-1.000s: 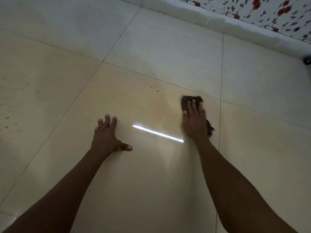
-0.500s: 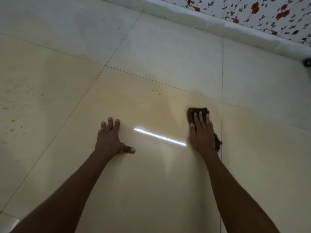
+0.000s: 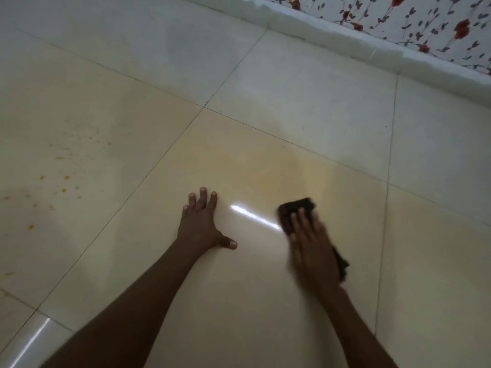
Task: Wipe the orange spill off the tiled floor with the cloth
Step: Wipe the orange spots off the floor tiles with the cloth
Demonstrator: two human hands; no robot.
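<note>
My right hand [image 3: 313,248] presses flat on a dark cloth [image 3: 296,208] on the cream tiled floor [image 3: 239,301]; the cloth sticks out beyond the fingertips and at the wrist side. A faint orange smear [image 3: 265,166] stains the tile just beyond the cloth. My left hand [image 3: 200,224] rests flat on the same tile, fingers spread, holding nothing. Orange specks [image 3: 63,181] are scattered over the tile at the left.
A white skirting ledge [image 3: 345,35] runs along the far edge, with floral wallpaper [image 3: 425,22] above it. Grout lines divide the large tiles. A bright light streak [image 3: 255,216] reflects between my hands.
My right hand has slid the cloth back toward me and leftward, off the far part of the smear. The small orange drops beyond it are gone. My left hand stays planted.
</note>
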